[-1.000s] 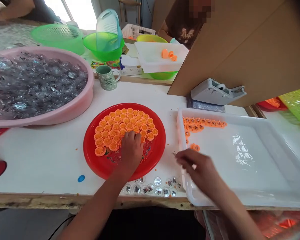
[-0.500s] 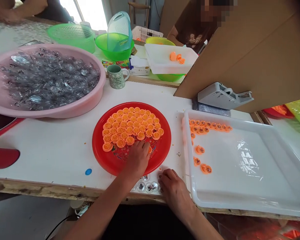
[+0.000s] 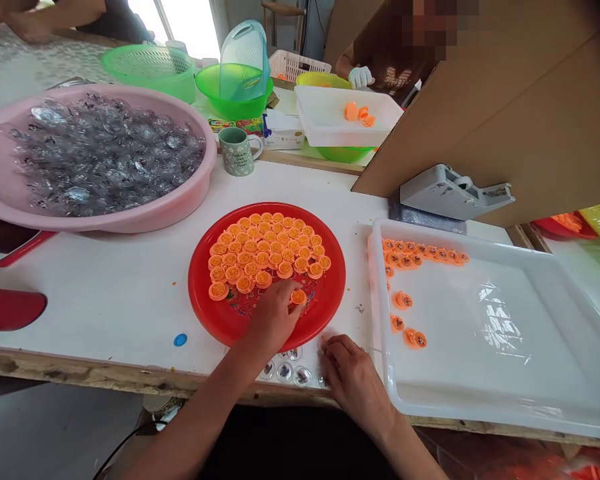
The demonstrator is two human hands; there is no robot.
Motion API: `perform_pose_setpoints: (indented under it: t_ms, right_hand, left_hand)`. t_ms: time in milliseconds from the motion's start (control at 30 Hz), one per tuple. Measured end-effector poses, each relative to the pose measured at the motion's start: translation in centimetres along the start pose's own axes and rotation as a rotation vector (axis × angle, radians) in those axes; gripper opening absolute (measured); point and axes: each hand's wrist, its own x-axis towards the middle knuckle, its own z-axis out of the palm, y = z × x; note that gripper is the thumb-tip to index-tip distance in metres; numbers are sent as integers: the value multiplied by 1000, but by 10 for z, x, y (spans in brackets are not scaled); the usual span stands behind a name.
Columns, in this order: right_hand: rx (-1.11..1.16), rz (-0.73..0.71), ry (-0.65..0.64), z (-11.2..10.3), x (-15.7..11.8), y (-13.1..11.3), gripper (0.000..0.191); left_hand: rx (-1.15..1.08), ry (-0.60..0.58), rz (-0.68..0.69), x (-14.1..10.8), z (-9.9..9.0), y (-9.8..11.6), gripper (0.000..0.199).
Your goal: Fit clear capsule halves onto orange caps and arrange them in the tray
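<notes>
A white worktable [image 3: 130, 280] spans the scene, a brown cardboard panel [image 3: 505, 100] rising at its right rear. A white tray [image 3: 480, 327] lies on the right, its long axis running left to right and angling slightly toward the wearer at the right end. At left rear, a pink tub [image 3: 180, 208] brims with clear plastic items, while a round red plate [image 3: 330, 297] sits at center.

The wearer's left hand [image 3: 274, 317] reaches over the plate's near half, thumb and fingers pinching the left side of a single round orange piece [image 3: 298, 297]. The piece is above the bare near-right part of the plate, its yellowish face turned up and leaning slightly toward the camera; being round, it shows no clear long axis. The right hand [image 3: 353, 373] is low between plate and tray, fingers curled down beside clear discs [image 3: 285, 372] at the table's front edge; what its fingertips grip cannot be told.

A tape dispenser [image 3: 457, 193] slants before the cardboard, and a green mug [image 3: 237, 152] stands upright behind the plate, handle to the right. More orange pieces [image 3: 263, 245], faces up, pack the plate's far half.
</notes>
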Motion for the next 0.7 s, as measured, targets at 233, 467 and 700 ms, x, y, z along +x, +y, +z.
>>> perform_pose_setpoints:
  t_ms: [233, 467, 700]
  right_hand:
    - [109, 247, 57, 1, 2, -1, 12]
    - [919, 510, 26, -18, 3, -16, 33]
    - [1249, 490, 114, -30, 24, -25, 34]
  left_hand:
    - [-377, -26, -90, -11, -8, -16, 21]
    - [-573, -177, -277, -23, -16, -5, 27]
    - [-595, -243, -265, -27, -16, 3, 27]
